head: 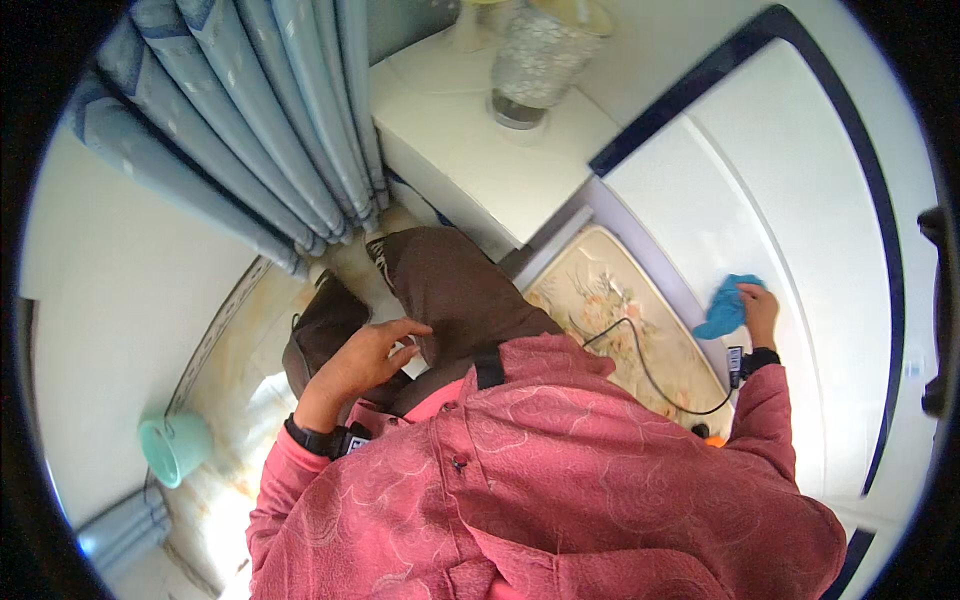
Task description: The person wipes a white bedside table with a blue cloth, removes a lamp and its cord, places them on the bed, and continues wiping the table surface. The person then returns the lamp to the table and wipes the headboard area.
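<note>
At the right, my right hand (760, 309) grips a blue cloth (726, 308) and presses it against the white panel of a headboard (750, 217) with a dark blue border. The cloth's lower end hangs down to the left of my fingers. My left hand (380, 350) hovers by my brown trousers, its fingers loosely bent and apart with nothing in them. A dark band with a small device sits on each wrist. Below the headboard lies a flower-patterned mattress (600, 300), partly hidden by my red shirt.
A white bedside cabinet (450, 127) carries a silvery patterned lamp or vase (544, 64). Blue curtains (247, 112) hang at the upper left. A pale green bucket (171, 448) stands on the floor by the wall. A black cable (645, 375) loops over the mattress to my right wrist.
</note>
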{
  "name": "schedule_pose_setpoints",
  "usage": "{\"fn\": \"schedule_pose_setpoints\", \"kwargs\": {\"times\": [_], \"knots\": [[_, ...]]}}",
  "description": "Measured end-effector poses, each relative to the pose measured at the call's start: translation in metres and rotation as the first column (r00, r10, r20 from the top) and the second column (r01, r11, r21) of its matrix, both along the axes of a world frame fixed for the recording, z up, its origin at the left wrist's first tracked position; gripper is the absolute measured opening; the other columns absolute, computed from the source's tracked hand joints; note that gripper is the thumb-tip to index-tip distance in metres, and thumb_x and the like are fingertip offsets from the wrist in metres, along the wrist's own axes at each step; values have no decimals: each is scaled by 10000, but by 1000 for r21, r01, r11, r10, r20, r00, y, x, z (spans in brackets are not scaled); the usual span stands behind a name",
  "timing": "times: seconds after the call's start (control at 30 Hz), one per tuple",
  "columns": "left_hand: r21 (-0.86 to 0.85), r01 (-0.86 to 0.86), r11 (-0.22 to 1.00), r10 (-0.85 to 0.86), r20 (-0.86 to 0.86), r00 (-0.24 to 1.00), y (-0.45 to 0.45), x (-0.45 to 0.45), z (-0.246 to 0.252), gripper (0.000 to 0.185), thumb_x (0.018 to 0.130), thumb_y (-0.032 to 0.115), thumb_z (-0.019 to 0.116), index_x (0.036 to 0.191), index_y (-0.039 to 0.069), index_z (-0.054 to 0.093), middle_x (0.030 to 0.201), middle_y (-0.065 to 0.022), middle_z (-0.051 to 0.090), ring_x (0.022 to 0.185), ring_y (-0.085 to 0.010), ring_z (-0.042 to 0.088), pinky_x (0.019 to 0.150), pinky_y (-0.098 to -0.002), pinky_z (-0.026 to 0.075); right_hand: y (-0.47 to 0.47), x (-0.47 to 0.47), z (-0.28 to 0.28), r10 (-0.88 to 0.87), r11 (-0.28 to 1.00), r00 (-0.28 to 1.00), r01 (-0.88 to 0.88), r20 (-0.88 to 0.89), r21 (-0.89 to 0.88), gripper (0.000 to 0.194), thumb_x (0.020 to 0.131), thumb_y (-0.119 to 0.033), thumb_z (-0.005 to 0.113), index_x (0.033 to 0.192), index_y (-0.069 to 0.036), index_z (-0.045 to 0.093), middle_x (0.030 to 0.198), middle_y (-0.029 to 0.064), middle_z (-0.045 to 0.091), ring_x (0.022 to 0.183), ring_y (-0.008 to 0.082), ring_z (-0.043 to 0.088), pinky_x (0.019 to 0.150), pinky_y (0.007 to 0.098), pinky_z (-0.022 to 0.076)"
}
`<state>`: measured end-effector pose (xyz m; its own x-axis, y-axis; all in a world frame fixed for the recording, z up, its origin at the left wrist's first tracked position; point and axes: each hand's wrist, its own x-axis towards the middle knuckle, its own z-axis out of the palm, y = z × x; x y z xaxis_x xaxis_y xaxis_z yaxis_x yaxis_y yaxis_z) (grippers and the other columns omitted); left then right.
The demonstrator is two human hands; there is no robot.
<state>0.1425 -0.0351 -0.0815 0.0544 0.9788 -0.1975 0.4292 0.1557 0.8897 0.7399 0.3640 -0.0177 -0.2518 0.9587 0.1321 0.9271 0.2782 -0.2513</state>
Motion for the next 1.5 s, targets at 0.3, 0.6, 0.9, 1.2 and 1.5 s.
{"fn": "schedule_pose_setpoints", "kwargs": {"times": [0.3, 0.6, 0.9, 1.2, 1.5], "knots": [[-69, -11, 998, 2, -132, 991, -81, 1, -119, 299, 933, 256, 592, 1182, 99, 635, 1096, -171, 692, 997, -367, 659, 855, -425, 520, 18, 55, 71, -121, 852, 951, 247, -285, 462, 217, 885, -143, 640, 1071, -72, 726, 997, 118, 726, 911, 239, 685, 824, 334, 523], [-234, -109, 966, 97, -62, 993, -35, 21, -101, 303, 922, 154, 616, 1215, 84, 651, 1139, -101, 708, 1016, -241, 675, 886, -367, 524, 23, -159, 87, 334, 755, 942, -284, 26, 591, 574, 638, -16, 802, 1171, -104, 609, 1255, 105, 580, 1174, 324, 531, 1021, 406, 428], [-15, 206, 978, -203, -242, 949, 142, 67, 87, 305, 951, 150, 596, 1246, 70, 606, 1113, -139, 674, 1006, -270, 654, 886, -378, 515, 74, -310, 48, 738, 462, 663, -635, 130, 619, 309, 838, -53, 539, 1125, -50, 652, 1315, 116, 597, 1018, 309, 623, 847, 384, 499], [522, 620, 586, -20, -756, 655, 334, 187, 316, 457, 878, 83, 678, 1317, 103, 553, 1382, -125, 541, 1285, -316, 510, 1065, -424, 425, 0, -85, 92, 475, 672, 830, -556, 291, 489, 386, 735, -96, 647, 1120, -94, 674, 1268, 0, 615, 1020, 171, 552, 887, 348, 404], [802, 563, 200, 377, -593, 711, 490, 307, 356, 459, 957, 350, 608, 1343, 113, 534, 1322, -132, 587, 1239, -318, 529, 1063, -451, 375, -55, 152, 97, -297, 649, 953, 243, -54, 721, 375, 645, 104, 619, 985, -53, 634, 1176, 141, 608, 1154, 342, 556, 1005, 423, 419]]}}
